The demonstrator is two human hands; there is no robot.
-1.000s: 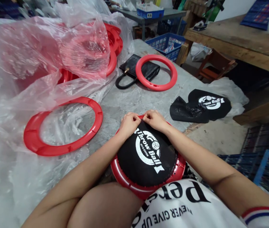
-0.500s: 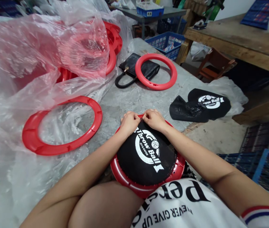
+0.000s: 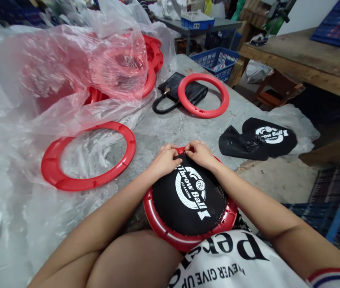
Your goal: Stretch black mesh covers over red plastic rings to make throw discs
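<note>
A round black mesh fabric (image 3: 170, 200) printed "Throw Ball" lies over a red plastic ring (image 3: 154, 216) propped at my lap. Along the ring's far edge, my right hand (image 3: 200, 154) is closed in a pinch on the mesh's border. Beside it, my left hand (image 3: 166, 160) rests on the far left edge, thumb apart from the bent fingers. Small holes or pegs show along the bare red rim between the hands. The fingertips partly cover the mesh's far border.
Clear plastic sheeting (image 3: 14, 132) covers several red rings at left. A loose red ring (image 3: 88, 184) lies on it. Another red ring (image 3: 223, 106) leans on a black handbag (image 3: 172, 82). Loose black mesh fabric (image 3: 235, 146) lies at right. Blue crates (image 3: 228, 72) stand beyond the grey table (image 3: 152, 132).
My left thumb and fingers have parted from their pinch at the rim. My right hand stays at the far edge. The whole view has shifted slightly.
</note>
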